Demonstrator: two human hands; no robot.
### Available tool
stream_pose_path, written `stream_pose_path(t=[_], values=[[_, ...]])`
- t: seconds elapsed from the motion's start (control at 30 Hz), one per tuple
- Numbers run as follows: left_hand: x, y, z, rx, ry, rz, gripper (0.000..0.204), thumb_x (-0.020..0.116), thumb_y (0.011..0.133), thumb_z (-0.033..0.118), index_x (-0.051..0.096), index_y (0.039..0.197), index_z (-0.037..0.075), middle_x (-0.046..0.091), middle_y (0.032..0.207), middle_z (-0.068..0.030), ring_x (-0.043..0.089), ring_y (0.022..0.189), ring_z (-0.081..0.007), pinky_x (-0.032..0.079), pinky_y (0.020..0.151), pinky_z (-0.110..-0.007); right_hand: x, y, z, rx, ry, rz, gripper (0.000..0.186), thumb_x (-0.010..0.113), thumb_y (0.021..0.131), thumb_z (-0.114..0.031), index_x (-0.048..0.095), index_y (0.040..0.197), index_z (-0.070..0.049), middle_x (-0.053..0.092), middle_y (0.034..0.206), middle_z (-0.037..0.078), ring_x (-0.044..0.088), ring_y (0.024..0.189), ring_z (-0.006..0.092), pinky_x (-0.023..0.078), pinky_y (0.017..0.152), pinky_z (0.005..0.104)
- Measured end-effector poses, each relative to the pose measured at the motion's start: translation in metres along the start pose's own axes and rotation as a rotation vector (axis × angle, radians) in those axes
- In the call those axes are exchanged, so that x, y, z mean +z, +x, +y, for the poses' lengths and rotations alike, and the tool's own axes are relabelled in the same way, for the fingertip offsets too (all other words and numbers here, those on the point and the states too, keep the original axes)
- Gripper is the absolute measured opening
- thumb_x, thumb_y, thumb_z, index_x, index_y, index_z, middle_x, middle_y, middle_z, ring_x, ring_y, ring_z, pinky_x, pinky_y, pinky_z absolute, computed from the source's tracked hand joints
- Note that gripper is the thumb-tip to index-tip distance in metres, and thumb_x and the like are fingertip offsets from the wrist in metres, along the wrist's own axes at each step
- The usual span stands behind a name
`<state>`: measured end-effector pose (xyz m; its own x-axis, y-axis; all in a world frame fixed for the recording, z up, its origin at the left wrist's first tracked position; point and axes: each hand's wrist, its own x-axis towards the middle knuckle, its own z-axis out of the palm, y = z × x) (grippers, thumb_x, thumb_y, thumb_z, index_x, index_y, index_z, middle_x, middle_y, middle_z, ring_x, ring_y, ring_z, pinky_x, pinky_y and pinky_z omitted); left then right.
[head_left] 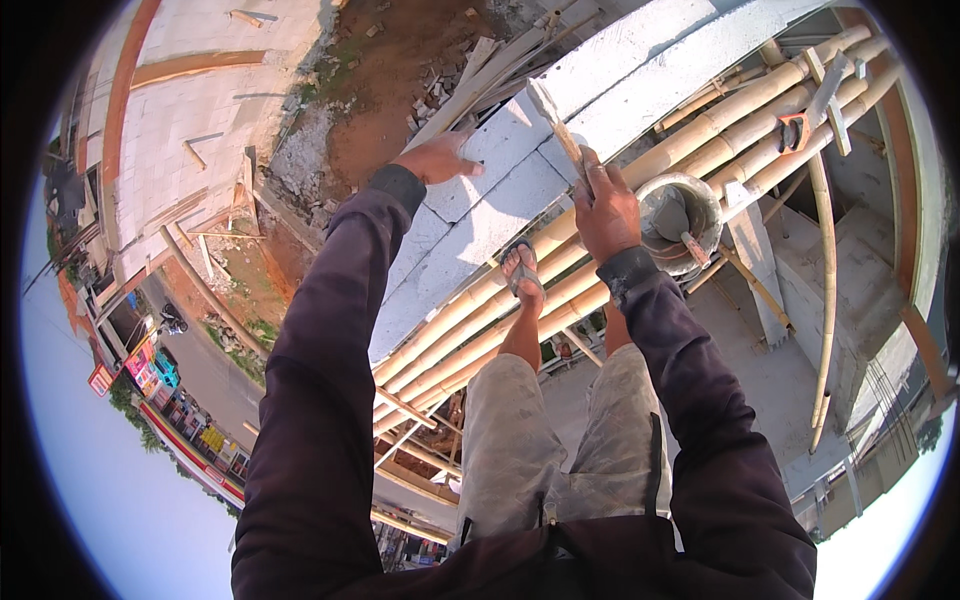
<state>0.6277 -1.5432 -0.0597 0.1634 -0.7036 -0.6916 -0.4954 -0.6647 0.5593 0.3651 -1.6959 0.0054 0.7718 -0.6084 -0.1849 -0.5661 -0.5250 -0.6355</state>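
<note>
My left hand [440, 160] reaches over the top of a wall of pale lightweight blocks [500, 205]. Its fingers are stretched out and it holds nothing. In my right hand [608, 212] is a narrow wooden strip [556, 122], gripped at its near end and slanting up and left across the block tops. Whether its far end touches the blocks I cannot tell. Just right of that hand, a round mortar bucket [712, 222] rests on the bamboo poles, with grey material and a tool with a worn reddish handle [693, 248] inside.
I stand in sandals on bundled bamboo poles [450, 345], high above the ground. A handsaw with an orange handle [793, 133] lies on the poles at the upper right. A bamboo upright [826, 290] stands on the right. Rubble and planks [480, 75] lie beyond the wall.
</note>
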Motion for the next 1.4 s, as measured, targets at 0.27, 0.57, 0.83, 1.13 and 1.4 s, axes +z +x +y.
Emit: stream_pose_path(t=[0.27,0.57,0.83,1.13,1.4], values=[[-0.004,-0.001,-0.01,0.041,-0.031,-0.124,0.077,0.073,0.082,0.032,0.039,0.142,-0.004,0.047,0.139,-0.0235,0.044,0.129,-0.032,0.034,0.108,-0.035,0.018,-0.04,-0.04,0.037,-0.063,-0.089,0.045,0.059,0.089,-0.015,0.053,0.134,-0.016,0.059,0.096,0.015,0.066,0.079,0.0349,0.055,0.068,0.0457],[-0.001,-0.03,-0.047,0.016,-0.053,-0.209,0.055,0.074,0.079,0.019,0.056,0.126,-0.003,0.064,0.118,-0.0165,0.058,0.111,-0.0253,0.042,0.098,-0.035,0.045,-0.069,-0.043,0.002,0.023,-0.073,0.044,0.058,0.089,-0.015,0.054,0.133,-0.016,0.057,0.092,0.013,0.065,0.078,0.0328,0.054,0.068,0.0438],[0.0,-0.034,-0.038,-0.014,-0.028,-0.166,0.06,0.074,0.08,0.024,0.054,0.13,-0.002,0.063,0.123,-0.0192,0.058,0.115,-0.0299,0.042,0.1,-0.036,0.048,-0.075,-0.053,0.0,0.026,-0.083,0.045,0.056,0.09,-0.013,0.053,0.135,-0.016,0.057,0.09,0.014,0.065,0.076,0.0333,0.054,0.068,0.0451],[-0.011,-0.042,-0.022,-0.001,-0.01,-0.198,0.065,0.076,0.079,0.026,0.052,0.133,-0.002,0.062,0.124,-0.0202,0.058,0.116,-0.0297,0.041,0.101,-0.036,0.051,-0.07,-0.049,-0.005,0.019,-0.076,0.042,0.056,0.091,-0.015,0.055,0.133,-0.015,0.058,0.093,0.013,0.065,0.078,0.0352,0.054,0.069,0.0453],[-0.004,-0.03,-0.04,0.005,-0.063,-0.254,0.082,0.079,0.075,0.032,0.044,0.14,-0.002,0.054,0.135,-0.0241,0.052,0.124,-0.0336,0.037,0.106,-0.036,0.044,-0.062,-0.046,0.03,0.054,-0.036,0.043,0.058,0.089,-0.015,0.056,0.132,-0.014,0.06,0.099,0.015,0.065,0.081,0.0357,0.054,0.072,0.0448]])
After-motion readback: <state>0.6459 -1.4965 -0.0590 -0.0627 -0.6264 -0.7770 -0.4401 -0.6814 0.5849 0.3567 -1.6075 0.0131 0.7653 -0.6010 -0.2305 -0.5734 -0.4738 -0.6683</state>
